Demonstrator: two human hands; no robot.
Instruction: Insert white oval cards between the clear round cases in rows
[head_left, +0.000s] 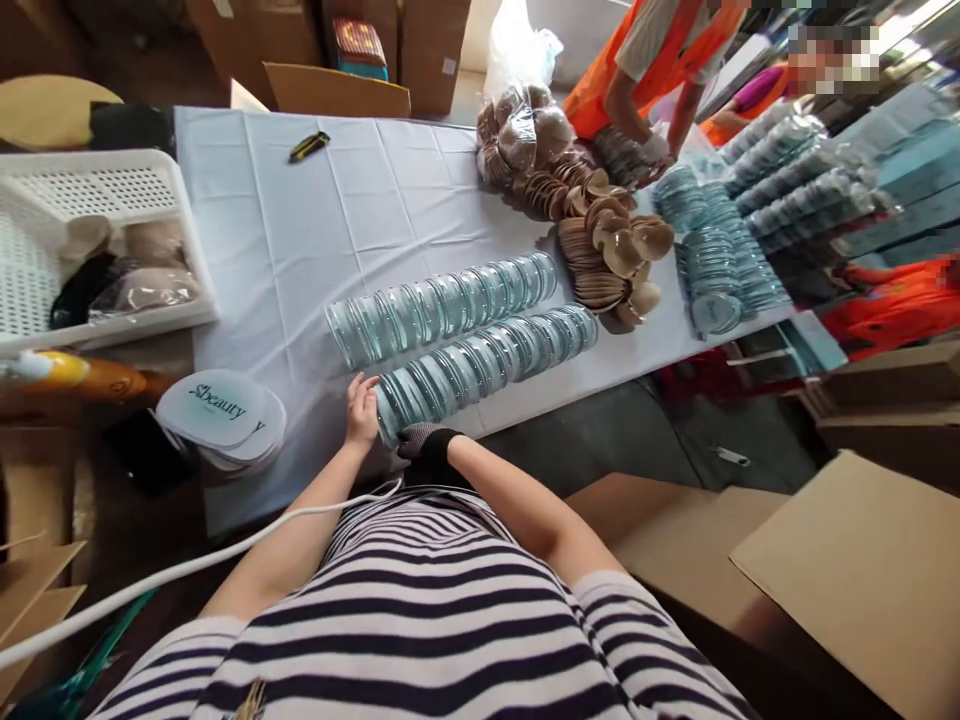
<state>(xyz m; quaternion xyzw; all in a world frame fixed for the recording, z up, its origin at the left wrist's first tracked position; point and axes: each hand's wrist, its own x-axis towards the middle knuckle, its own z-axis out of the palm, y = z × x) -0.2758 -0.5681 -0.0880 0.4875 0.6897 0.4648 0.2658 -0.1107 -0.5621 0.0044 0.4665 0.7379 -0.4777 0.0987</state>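
Note:
Two long rows of clear round cases with pale blue inserts lie on the white tablecloth (pixel 300 230). The near row (pixel 487 360) ends at the table's front edge. My left hand (pixel 361 410) is bare and rests flat against the near end of that row. My right hand (pixel 427 445) wears a dark glove and touches the underside of the same end. Neither hand closes around a case. The far row (pixel 442 305) lies just behind, untouched.
A stack of oval "beauty" cards (pixel 225 415) lies left of my hands. A white basket (pixel 90 240) holds puffs. Brown puffs (pixel 600 240) and blue cases (pixel 712 250) fill the table's right, where a person in orange (pixel 652 60) works. Cardboard boxes (pixel 847 570) stand at lower right.

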